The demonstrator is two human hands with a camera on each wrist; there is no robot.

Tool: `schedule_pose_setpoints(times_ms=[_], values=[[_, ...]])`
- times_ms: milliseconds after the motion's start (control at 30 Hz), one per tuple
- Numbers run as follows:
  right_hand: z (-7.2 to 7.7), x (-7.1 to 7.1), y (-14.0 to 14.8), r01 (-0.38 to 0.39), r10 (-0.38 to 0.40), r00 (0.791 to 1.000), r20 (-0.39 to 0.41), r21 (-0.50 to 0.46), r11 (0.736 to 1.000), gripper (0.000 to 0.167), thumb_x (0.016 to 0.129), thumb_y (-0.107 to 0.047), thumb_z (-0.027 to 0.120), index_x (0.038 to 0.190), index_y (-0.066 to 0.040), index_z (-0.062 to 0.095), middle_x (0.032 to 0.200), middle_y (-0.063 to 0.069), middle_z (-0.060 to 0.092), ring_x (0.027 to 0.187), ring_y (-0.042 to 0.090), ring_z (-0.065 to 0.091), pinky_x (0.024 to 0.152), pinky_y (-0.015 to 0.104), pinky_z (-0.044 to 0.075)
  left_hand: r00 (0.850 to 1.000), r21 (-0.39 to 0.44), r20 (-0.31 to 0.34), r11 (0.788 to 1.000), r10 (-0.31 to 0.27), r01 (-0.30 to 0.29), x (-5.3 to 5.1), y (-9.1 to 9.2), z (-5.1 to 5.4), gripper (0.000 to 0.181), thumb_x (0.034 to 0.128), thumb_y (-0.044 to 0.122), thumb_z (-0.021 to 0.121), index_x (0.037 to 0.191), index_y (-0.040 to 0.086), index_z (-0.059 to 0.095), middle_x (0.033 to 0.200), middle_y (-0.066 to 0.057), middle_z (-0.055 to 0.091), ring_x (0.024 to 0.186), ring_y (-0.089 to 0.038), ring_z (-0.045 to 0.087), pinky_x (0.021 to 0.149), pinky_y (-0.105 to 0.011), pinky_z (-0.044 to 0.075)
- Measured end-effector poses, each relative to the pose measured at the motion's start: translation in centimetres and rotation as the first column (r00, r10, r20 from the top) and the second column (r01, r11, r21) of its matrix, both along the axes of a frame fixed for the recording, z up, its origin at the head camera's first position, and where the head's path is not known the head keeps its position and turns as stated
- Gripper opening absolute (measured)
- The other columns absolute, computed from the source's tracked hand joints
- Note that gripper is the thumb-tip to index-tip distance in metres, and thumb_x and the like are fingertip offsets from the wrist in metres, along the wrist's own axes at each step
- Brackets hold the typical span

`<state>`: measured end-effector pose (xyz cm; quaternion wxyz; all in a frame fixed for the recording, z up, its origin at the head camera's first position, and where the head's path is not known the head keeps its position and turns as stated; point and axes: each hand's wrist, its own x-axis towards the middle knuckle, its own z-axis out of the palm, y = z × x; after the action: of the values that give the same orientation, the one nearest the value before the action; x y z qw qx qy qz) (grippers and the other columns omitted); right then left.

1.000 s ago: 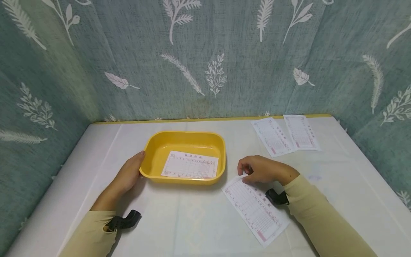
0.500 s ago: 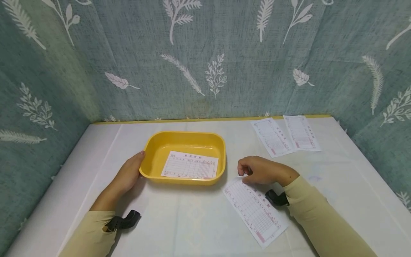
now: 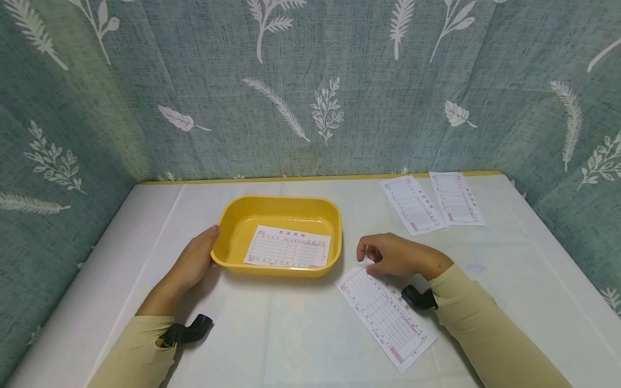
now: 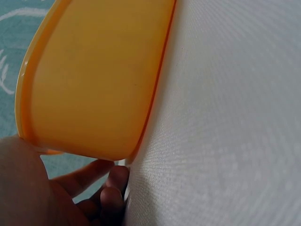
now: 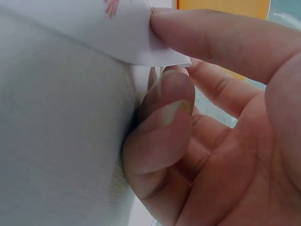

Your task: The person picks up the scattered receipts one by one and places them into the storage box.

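My left hand (image 3: pixel 194 262) grips the left end of a yellow tray (image 3: pixel 281 272). In the left wrist view the thumb side of the hand (image 4: pixel 51 188) meets the rim of the tray (image 4: pixel 89 80), with curled fingers by its base. A printed paper slip (image 3: pixel 291 249) lies in the tray. Right of the tray, my right hand (image 3: pixel 400 256) pinches the top corner of another printed slip (image 3: pixel 388 318), which lies slanted on the table. In the right wrist view the slip's corner (image 5: pixel 155 54) is between thumb and fingers of the hand (image 5: pixel 235 141), slightly raised.
Two more printed slips, one (image 3: pixel 414 206) beside the other (image 3: pixel 457 199), lie at the back right of the white table (image 3: pixel 271 334). Patterned green cloth (image 3: pixel 291 97) stands behind the table and along both sides.
The head view has shifted very slightly. Both hands keep nearly the same place, and the corner of the slip at my right hand looks a little higher.
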<state>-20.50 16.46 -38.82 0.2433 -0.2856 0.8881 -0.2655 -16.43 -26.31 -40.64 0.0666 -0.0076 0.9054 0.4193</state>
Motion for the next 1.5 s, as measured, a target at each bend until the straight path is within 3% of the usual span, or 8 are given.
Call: schedule_pose_setpoints(times_ms=[100,367,633,1067,1500], values=[[-0.04,-0.05,-0.02,-0.005,0.005,1.000,-0.004,0.001,1.000,0.020,0.087,-0.004,0.073,0.098,-0.017,0.063,0.080,-0.001,0.051,0.077,0.013,0.051,0.070,0.026,0.042,1.000,-0.008,0.000,1.000,0.004,-0.004,0.01,0.01,0.02,0.074,0.1078,0.052,0.014,0.150,-0.005,0.036,0.121,-0.022,0.054,0.116,-0.033,0.046,0.102,-0.051,0.033],[-0.14,0.07,-0.15,0.010,-0.010,1.000,0.012,0.009,1.000,0.020,0.087,-0.005,0.073,0.095,-0.018,0.059,0.079,-0.001,0.053,0.075,0.015,0.052,0.068,0.029,0.043,1.000,-0.010,-0.001,1.000,0.004,-0.004,-0.01,0.10,-0.08,0.071,0.1084,0.050,0.014,0.148,-0.004,0.038,0.103,-0.017,0.055,0.100,-0.027,0.050,0.088,-0.038,0.037],[-0.14,0.18,-0.24,0.027,-0.027,0.999,0.017,0.015,1.000,0.021,0.087,-0.006,0.074,0.091,-0.017,0.057,0.080,0.000,0.053,0.079,0.016,0.053,0.070,0.030,0.043,1.000,-0.014,-0.009,1.000,0.009,-0.009,-0.04,0.07,-0.04,0.071,0.1082,0.051,0.014,0.145,-0.004,0.041,0.097,-0.015,0.054,0.100,-0.028,0.050,0.087,-0.037,0.036],[-0.03,0.26,-0.22,0.034,-0.034,0.999,0.009,0.026,0.999,0.017,0.088,-0.011,0.075,0.092,-0.017,0.059,0.075,-0.002,0.050,0.075,0.014,0.051,0.066,0.027,0.041,0.999,-0.012,-0.031,1.000,0.014,-0.014,-0.07,0.11,-0.32,0.072,0.1080,0.051,0.013,0.142,-0.004,0.044,0.098,-0.016,0.055,0.094,-0.026,0.051,0.084,-0.035,0.038],[-0.17,0.08,0.01,0.006,-0.006,1.000,-0.015,-0.028,1.000,0.012,0.090,-0.011,0.072,0.095,-0.016,0.062,0.075,-0.002,0.050,0.073,0.013,0.049,0.065,0.026,0.040,1.000,-0.014,-0.018,1.000,0.016,-0.016,-0.07,0.02,-0.39,0.075,0.1073,0.054,0.013,0.146,-0.005,0.040,0.106,-0.020,0.056,0.105,-0.031,0.050,0.092,-0.040,0.037]])
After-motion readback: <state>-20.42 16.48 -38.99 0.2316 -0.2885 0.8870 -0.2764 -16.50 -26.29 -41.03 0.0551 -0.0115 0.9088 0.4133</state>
